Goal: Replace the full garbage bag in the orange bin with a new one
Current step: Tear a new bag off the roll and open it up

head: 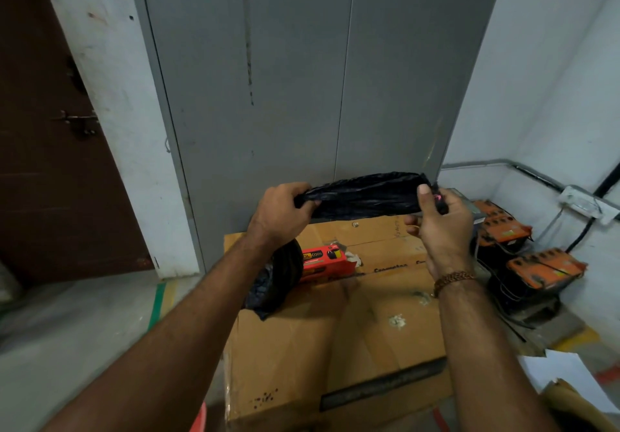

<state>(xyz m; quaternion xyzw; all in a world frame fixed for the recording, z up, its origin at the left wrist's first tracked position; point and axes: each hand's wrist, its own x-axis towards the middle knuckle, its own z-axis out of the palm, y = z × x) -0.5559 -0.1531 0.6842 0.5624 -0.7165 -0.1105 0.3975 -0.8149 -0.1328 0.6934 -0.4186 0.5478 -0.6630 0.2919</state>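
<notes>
Two hands [285, 210] [443, 220], one black bag [365, 196] stretched between their fingers, one red box [327, 261] below them, two orange-topped batteries [503, 226] [543, 268] right of them

Black garbage bag [365, 196], tan cardboard box [335, 347], red carton [327, 260], grey doors [302, 62], orange-topped batteries [543, 267]

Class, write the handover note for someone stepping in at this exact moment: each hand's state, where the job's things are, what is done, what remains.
Left hand grips one end of the folded black garbage bag; right hand pinches the other end, held above the cardboard box.
The red bag packet and another black bag lie on the box.
Done: new bag taken in hand.
Left: unfold it and line the orange bin, which is not clearly in view.
</notes>
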